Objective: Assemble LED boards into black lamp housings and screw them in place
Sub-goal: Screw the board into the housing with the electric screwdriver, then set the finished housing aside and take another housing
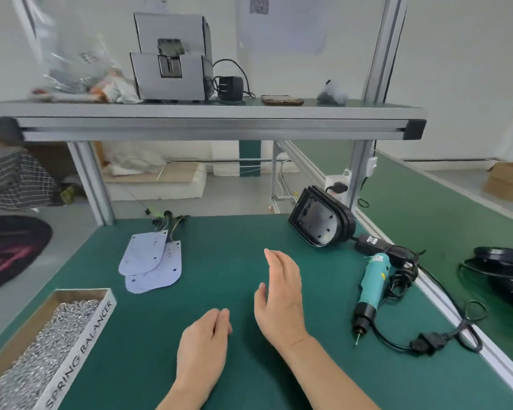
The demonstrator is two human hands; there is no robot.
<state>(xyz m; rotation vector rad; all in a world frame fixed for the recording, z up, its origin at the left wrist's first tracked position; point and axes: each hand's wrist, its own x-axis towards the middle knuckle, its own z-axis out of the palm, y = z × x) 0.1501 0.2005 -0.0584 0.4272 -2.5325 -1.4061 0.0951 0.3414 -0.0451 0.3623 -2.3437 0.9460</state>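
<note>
Two pale LED boards (153,263) lie overlapped on the green mat at the left, their wires trailing toward the far edge. A black lamp housing (319,221) stands tilted on its edge at the far right of the mat. A teal electric screwdriver (370,287) lies to the right, tip pointing toward me. An open box of silver screws (39,347) sits at the near left. My left hand (203,350) hovers over the mat with fingers loosely curled, holding nothing. My right hand (280,294) is raised, fingers straight, empty, between the boards and the screwdriver.
The screwdriver's black cable and power adapter (370,242) run along the right edge. An overhead shelf (208,119) carries a grey machine (172,59), a plug, a phone and bags. More black housings (504,267) lie on the neighbouring bench to the right.
</note>
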